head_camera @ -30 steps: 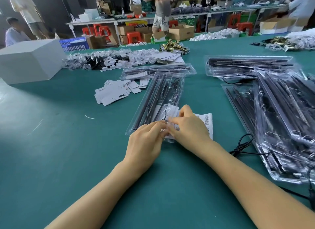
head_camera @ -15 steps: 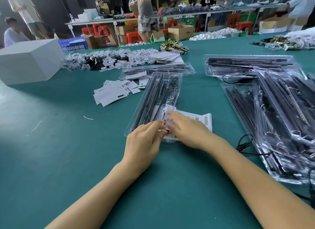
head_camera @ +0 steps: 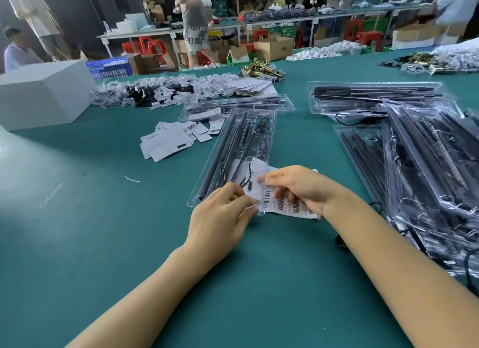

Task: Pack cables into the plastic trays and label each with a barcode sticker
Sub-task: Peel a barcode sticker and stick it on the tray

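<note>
My left hand and right hand meet at the near end of the tray, both working the sticker sheet. The sheet is now pulled back toward me and tipped up, so a row of barcodes shows along its near edge, where a second ago only one corner peeked out past my right knuckles. My left fingers pinch the sheet's left edge; my right fingers curl over the top of it, thumb side at a label. I judge I'm peeling one barcode free, so this tray is packed and only lacks its label.

The tray itself lies on the green table, running away from me, black cables seated in its channels. Just right, a heap of filled trays leans in layers, with a loose black cable trailing beside my right wrist. Left of the tray sits a scatter of white paper cards. Farther off, another tray lies crosswise, then a white box far left.
</note>
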Demonstrator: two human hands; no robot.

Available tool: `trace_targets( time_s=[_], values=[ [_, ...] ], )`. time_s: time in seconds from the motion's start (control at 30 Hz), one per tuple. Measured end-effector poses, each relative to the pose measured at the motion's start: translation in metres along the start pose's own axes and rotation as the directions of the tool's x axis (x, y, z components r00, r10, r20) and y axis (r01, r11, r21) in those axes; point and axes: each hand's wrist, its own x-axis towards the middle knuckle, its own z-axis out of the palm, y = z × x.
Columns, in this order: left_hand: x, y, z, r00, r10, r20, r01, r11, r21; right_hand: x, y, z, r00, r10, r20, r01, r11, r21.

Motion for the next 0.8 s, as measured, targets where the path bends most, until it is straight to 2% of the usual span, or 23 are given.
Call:
trace_targets(
  time_s=[0.07,0.13,0.4,0.43,0.5,0.53,0.6,0.8],
  values=[
    [0.000,0.001,0.000,1.000,0.027,0.005,-0.027,0.999,0.025,0.001,0.001,-0.006,0.999,0.029,-0.029,-0.024,0.986,0.164],
    [-0.001,0.000,0.000,0.999,0.048,0.007,-0.048,0.999,0.017,0.001,0.001,-0.007,0.998,0.045,-0.039,-0.034,0.966,0.255],
    [-0.002,0.002,-0.001,0.994,0.098,0.059,-0.098,0.995,0.010,0.000,0.000,0.008,0.952,0.177,-0.249,-0.059,0.906,0.419],
    [-0.002,0.003,-0.001,0.993,0.102,0.053,-0.103,0.995,0.014,-0.001,0.001,0.008,0.937,0.173,-0.305,-0.050,0.927,0.372],
    [-0.001,0.003,-0.001,0.992,0.115,0.048,-0.117,0.992,0.036,-0.005,0.001,0.004,0.907,0.111,-0.407,-0.066,0.990,0.121],
    [-0.001,0.002,-0.002,0.991,0.123,0.050,-0.126,0.991,0.048,-0.007,0.001,0.003,0.909,0.073,-0.411,-0.082,0.997,-0.005],
    [0.000,0.002,-0.001,0.989,0.141,0.046,-0.143,0.988,0.061,-0.010,-0.001,0.002,0.936,0.047,-0.349,-0.094,0.989,-0.118],
    [-0.001,0.001,-0.001,0.983,0.169,0.074,-0.175,0.981,0.089,-0.011,-0.004,0.016,0.976,0.095,-0.194,-0.093,0.995,0.020]
  ],
)
